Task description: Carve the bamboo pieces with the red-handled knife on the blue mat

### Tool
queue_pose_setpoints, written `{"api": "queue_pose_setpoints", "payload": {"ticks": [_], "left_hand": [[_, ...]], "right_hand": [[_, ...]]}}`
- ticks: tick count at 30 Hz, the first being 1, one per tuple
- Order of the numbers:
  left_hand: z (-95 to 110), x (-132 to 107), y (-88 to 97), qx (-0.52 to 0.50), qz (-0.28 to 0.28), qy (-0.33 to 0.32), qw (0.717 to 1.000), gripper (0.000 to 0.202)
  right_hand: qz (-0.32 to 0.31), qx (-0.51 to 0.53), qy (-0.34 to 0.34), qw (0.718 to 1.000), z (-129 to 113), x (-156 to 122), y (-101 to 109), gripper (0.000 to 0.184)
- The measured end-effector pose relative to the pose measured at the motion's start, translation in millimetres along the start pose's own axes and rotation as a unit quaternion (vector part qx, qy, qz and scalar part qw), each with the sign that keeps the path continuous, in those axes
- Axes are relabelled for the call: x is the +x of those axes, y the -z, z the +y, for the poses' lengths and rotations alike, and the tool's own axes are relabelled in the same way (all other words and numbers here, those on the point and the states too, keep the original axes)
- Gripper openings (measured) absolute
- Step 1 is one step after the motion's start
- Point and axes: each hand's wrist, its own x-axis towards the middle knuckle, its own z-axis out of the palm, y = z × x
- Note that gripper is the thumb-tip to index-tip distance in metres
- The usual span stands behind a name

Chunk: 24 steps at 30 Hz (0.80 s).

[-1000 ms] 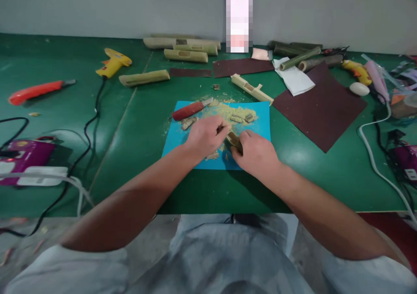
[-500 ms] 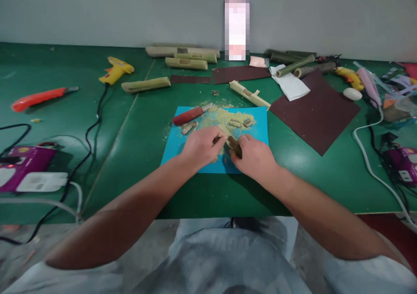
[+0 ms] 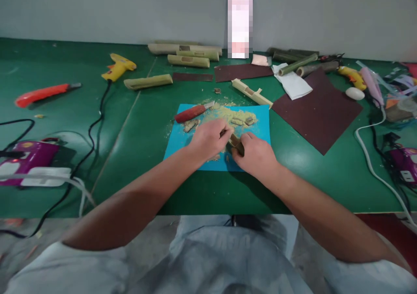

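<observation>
My right hand is wrapped round a short brown piece of bamboo over a blue sheet. Closed in a pinch, my left hand meets the upper left end of that bamboo. A dark edge shows in its grip, too small to name. Pale yellow dust and several crumpled scraps lie beyond my fingers. A red-handled craft knife rests at the sheet's upper left, beside a worn scrap of sandpaper or bark.
A notched bamboo piece lies behind the sheet, and brown sandpaper to the right. Cut bamboo tubes line the back. A yellow glue gun, an orange cutter and a corded purple power strip occupy the left.
My left hand has shifted slightly forward and right, closer to the bamboo's end. My right hand keeps its hold. The whole view has shifted a little.
</observation>
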Motion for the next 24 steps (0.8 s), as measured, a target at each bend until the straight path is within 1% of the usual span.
{"api": "queue_pose_setpoints", "payload": {"ticks": [3, 7, 10, 15, 19, 21, 24], "left_hand": [[0.3, -1.8, 0.6, -0.012, -0.002, -0.007, 1.000, 0.022], [0.9, -1.0, 0.4, 0.008, 0.006, -0.001, 1.000, 0.019], [-0.1, -2.4, -0.1, 0.002, -0.003, -0.013, 1.000, 0.022], [-1.3, -3.6, -2.6, 0.012, 0.008, -0.015, 1.000, 0.022], [-0.2, -4.5, -1.6, 0.008, -0.003, -0.025, 1.000, 0.022], [-0.4, -5.1, -0.5, 0.007, 0.004, -0.028, 1.000, 0.025], [-0.5, -1.2, -0.5, 0.014, 0.021, -0.013, 1.000, 0.025]], "right_hand": [[-0.003, 0.003, 0.000, 1.000, -0.1, 0.3, -0.6, 0.024], [0.005, 0.000, 0.004, 1.000, -0.3, 0.5, -0.4, 0.024], [0.003, 0.002, -0.006, 1.000, -1.0, 0.2, -0.6, 0.024], [0.011, -0.001, 0.006, 1.000, -1.3, 0.6, -3.2, 0.025], [0.002, -0.002, -0.007, 1.000, -0.9, 0.6, -3.1, 0.026], [0.001, -0.004, -0.002, 1.000, -1.3, 0.2, -2.5, 0.025], [0.007, -0.008, 0.003, 1.000, -1.6, -0.3, -1.3, 0.025]]}}
